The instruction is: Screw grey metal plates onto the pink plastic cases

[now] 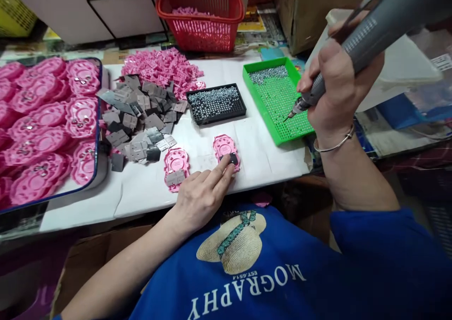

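Observation:
My left hand (201,195) rests on the white table, its fingertips pressing a small dark plate onto a pink plastic part (226,151). A second pink part (176,168) with a grey plate on it lies just to its left. My right hand (335,87) grips a grey electric screwdriver (367,37), held in the air with its tip over the green perforated tray (268,122) that holds small screws at its far end.
A black tray (216,104) of screws sits mid-table. Loose grey plates (137,117) and small pink pieces (162,68) are piled behind. A blue-rimmed tray (97,169) of pink parts fills the left. A red basket (201,19) stands at the back.

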Demonstrator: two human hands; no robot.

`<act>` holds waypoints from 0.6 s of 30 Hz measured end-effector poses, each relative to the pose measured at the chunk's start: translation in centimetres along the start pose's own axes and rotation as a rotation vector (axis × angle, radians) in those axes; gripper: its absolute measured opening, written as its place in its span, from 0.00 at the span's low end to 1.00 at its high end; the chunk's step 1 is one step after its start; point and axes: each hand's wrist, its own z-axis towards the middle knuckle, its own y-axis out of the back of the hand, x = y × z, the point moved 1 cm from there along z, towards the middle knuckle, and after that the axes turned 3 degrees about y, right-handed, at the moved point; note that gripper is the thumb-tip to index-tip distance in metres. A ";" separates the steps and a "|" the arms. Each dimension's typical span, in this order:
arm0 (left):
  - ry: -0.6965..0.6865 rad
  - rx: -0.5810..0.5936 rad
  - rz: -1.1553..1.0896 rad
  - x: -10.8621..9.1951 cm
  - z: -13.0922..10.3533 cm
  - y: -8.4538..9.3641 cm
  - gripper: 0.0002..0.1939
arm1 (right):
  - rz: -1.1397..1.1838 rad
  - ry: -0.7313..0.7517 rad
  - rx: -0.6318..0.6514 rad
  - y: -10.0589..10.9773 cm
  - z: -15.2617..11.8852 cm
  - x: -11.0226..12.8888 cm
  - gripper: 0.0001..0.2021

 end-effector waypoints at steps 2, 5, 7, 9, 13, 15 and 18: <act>-0.005 0.043 0.038 0.0 0.2 -0.5 0.13 | -0.041 -0.021 -0.031 1.4 0.1 -1.5 0.11; -0.016 0.081 0.034 0.0 0.3 -1.0 0.15 | -0.081 0.007 -0.035 2.6 0.1 -3.3 0.14; -0.019 0.077 0.021 0.0 0.4 -1.2 0.15 | -0.102 0.018 -0.032 3.0 0.0 -4.1 0.14; -0.029 0.081 0.015 0.0 0.6 -1.3 0.15 | -0.101 0.021 -0.039 3.3 -0.1 -4.7 0.14; -0.048 0.100 0.002 -0.2 1.1 -1.7 0.15 | -0.082 0.015 -0.054 3.6 -0.2 -5.6 0.14; -0.053 0.095 -0.015 -0.4 1.4 -1.8 0.16 | -0.078 -0.013 -0.046 3.8 -0.3 -5.9 0.14; -0.053 0.089 -0.041 -0.4 1.5 -1.9 0.16 | -0.057 -0.042 -0.051 4.0 -0.4 -6.5 0.16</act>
